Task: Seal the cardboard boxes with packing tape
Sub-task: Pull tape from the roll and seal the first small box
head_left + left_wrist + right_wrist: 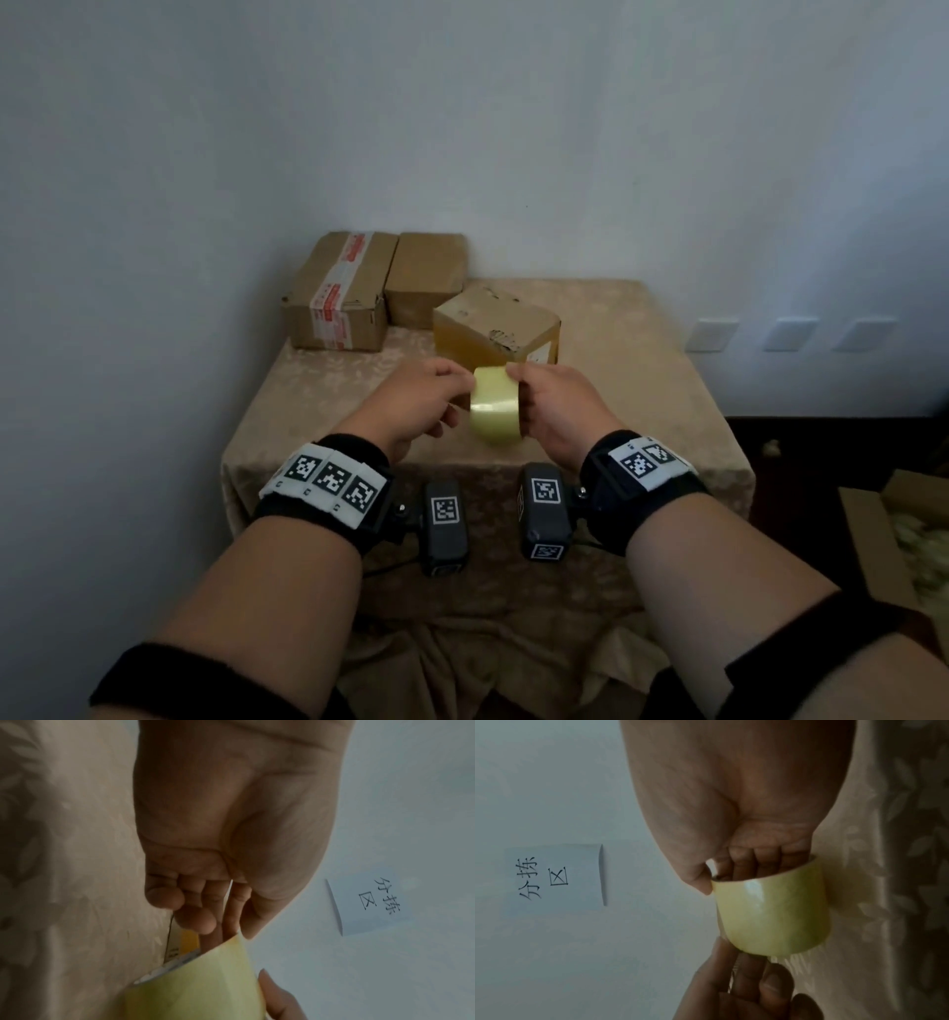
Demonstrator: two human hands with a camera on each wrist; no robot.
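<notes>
A yellowish packing tape roll (pixel 495 411) hovers just above the cloth-covered table (pixel 642 370). My right hand (pixel 519 395) grips it, fingers through the core (pixel 757 862) and thumb on the outer rim. My left hand (pixel 464 383) pinches the roll's outer layer at its top left edge, thumb and forefinger meeting there (pixel 240 933); the other fingers are curled. Three cardboard boxes stand behind: one with red-printed tape (pixel 336 293) at the back left, a plain one (pixel 426 277) beside it, and a tilted one (pixel 495 324) directly behind the roll.
An open cardboard box (pixel 868 545) with pale filler sits on the floor at the right. A handwritten paper note (pixel 367 904) hangs on the wall. Wall sockets (pixel 714 334) are at the right. The table's front edge lies under my wrists.
</notes>
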